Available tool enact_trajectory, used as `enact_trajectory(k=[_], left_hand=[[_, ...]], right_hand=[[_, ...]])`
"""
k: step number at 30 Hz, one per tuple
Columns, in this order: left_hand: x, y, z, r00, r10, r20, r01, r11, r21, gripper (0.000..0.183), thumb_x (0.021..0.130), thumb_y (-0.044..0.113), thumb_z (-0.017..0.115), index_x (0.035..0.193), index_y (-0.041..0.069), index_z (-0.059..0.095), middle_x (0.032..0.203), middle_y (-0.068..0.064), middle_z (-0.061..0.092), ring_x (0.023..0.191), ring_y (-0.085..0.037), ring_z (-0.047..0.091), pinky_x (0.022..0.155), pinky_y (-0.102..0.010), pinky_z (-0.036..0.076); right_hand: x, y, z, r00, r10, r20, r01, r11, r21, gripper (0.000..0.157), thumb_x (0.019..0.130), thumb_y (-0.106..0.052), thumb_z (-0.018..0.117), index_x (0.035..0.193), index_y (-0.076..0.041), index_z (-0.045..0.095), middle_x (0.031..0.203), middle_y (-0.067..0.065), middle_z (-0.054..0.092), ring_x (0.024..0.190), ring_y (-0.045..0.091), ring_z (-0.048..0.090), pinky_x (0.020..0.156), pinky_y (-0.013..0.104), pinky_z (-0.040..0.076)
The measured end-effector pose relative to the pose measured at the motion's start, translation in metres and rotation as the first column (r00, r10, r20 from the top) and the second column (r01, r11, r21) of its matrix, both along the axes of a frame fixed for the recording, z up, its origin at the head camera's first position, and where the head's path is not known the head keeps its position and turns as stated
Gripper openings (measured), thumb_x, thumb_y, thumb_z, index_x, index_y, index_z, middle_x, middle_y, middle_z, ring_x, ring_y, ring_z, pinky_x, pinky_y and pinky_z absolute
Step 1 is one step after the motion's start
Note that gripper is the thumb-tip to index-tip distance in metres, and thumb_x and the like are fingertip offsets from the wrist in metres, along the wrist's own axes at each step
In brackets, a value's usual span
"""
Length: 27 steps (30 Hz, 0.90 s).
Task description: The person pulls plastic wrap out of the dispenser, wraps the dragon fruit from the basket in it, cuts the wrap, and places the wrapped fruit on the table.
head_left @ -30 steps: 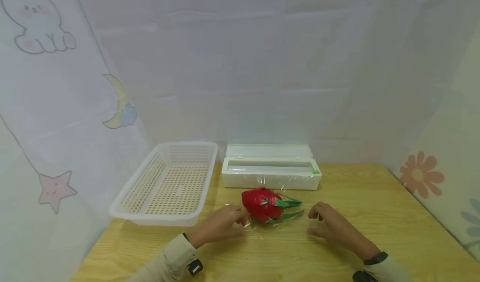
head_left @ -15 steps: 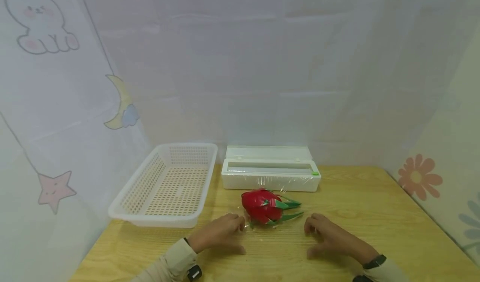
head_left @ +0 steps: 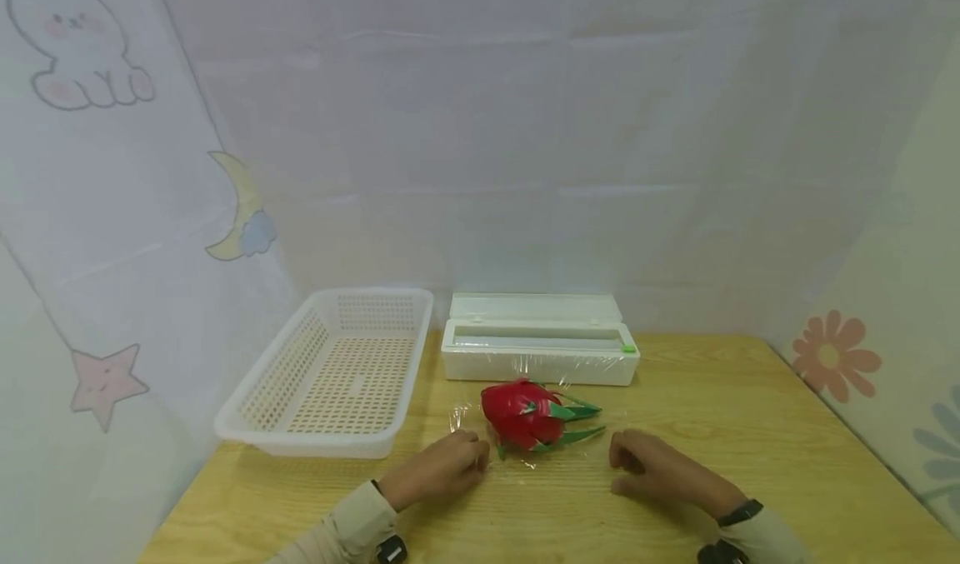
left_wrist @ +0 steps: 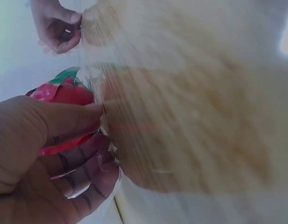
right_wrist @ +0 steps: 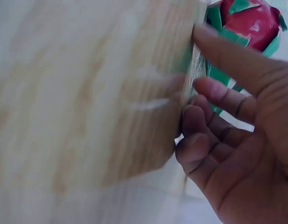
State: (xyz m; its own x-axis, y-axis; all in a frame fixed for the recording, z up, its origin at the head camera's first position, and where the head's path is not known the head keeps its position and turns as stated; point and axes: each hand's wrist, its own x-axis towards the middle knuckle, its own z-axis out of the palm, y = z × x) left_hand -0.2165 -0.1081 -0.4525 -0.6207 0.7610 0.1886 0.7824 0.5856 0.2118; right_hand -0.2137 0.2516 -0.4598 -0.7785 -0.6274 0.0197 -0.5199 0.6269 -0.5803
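Observation:
A red dragon fruit [head_left: 522, 414] with green leaf tips lies on clear cling film [head_left: 459, 418] in the middle of the table. On its left my left hand [head_left: 442, 466] has its fingers drawn in. In the left wrist view that hand's fingertips pinch crinkled cling film [left_wrist: 106, 156]. To the right of the leaf tips is my right hand [head_left: 667, 468], its fingers curled and its thumb apart from the index finger. The right wrist view shows its fingertips at a thin, shiny strip [right_wrist: 196, 65]. Whether they grip film there is unclear.
Behind the fruit stands a white cling film box [head_left: 540, 364], lid raised, with film running from its front. A white plastic basket [head_left: 337, 441] stands at the left of the wooden table [head_left: 720, 381]. Printed fabric [head_left: 480, 131] hangs behind and at both sides.
Both hands have moved slightly nearer the table's front edge. Their thumbs spread, then came back toward the fingers, the left one more so. The dragon fruit, basket and box stay in place.

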Motion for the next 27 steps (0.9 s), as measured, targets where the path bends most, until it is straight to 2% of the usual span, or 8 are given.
enact_trajectory(k=[6,10,15,19,22,27], left_hand=[[-0.002,0.002,-0.001,1.0,-0.016,-0.008,0.016,1.0,0.02,0.012,0.077,0.001,0.059,0.079,0.012,0.061,0.073,0.006,0.054,0.065,0.0,0.046,0.058,-0.01,0.036],[-0.004,0.003,-0.003,1.0,-0.013,0.0,0.013,0.999,0.036,0.006,0.076,0.008,0.064,0.077,0.013,0.06,0.07,0.009,0.053,0.062,0.002,0.044,0.055,-0.01,0.035],[-0.005,0.004,-0.004,1.0,-0.002,0.031,0.001,0.999,0.045,0.008,0.077,0.014,0.067,0.08,0.013,0.06,0.071,0.01,0.055,0.062,0.003,0.044,0.055,-0.009,0.036],[-0.005,0.006,-0.004,0.999,0.011,0.036,-0.01,1.0,-0.004,0.01,0.081,0.008,0.062,0.076,0.015,0.057,0.069,0.011,0.051,0.062,0.001,0.043,0.055,-0.011,0.036],[-0.005,0.008,-0.003,0.999,0.03,0.017,-0.029,0.998,-0.06,0.016,0.083,0.009,0.06,0.072,0.017,0.053,0.066,0.012,0.045,0.06,-0.001,0.041,0.053,-0.013,0.035],[-0.005,0.01,-0.004,0.999,0.035,-0.01,-0.035,0.996,-0.077,0.012,0.084,0.008,0.059,0.074,0.015,0.054,0.067,0.011,0.046,0.059,-0.001,0.041,0.052,-0.013,0.035]], right_hand=[[-0.009,0.0,-0.001,1.0,0.02,0.014,-0.02,0.999,-0.031,0.02,0.082,-0.027,0.066,0.086,-0.013,0.053,0.072,-0.007,0.049,0.062,0.001,0.044,0.052,0.021,0.04],[-0.012,-0.002,0.0,0.999,0.037,-0.008,-0.037,0.999,-0.029,0.012,0.085,-0.021,0.063,0.083,-0.013,0.054,0.071,-0.009,0.049,0.061,-0.001,0.043,0.051,0.02,0.04],[-0.013,-0.005,0.001,0.999,0.004,-0.053,-0.002,0.999,0.038,0.009,0.086,-0.017,0.06,0.08,-0.016,0.054,0.069,-0.012,0.047,0.06,-0.002,0.041,0.051,0.019,0.037],[-0.011,-0.006,0.0,0.998,-0.022,-0.057,0.028,0.995,0.098,0.014,0.086,-0.026,0.061,0.081,-0.019,0.051,0.069,-0.011,0.045,0.059,-0.001,0.04,0.05,0.019,0.036],[-0.009,-0.007,0.001,0.996,-0.013,-0.085,0.022,0.993,0.112,0.017,0.086,-0.03,0.061,0.084,-0.019,0.048,0.071,-0.01,0.044,0.06,-0.001,0.04,0.05,0.019,0.036],[-0.008,-0.013,0.003,0.984,0.005,-0.177,0.019,0.991,0.134,0.01,0.088,-0.015,0.058,0.082,-0.018,0.05,0.071,-0.013,0.043,0.061,-0.001,0.04,0.052,0.019,0.037]])
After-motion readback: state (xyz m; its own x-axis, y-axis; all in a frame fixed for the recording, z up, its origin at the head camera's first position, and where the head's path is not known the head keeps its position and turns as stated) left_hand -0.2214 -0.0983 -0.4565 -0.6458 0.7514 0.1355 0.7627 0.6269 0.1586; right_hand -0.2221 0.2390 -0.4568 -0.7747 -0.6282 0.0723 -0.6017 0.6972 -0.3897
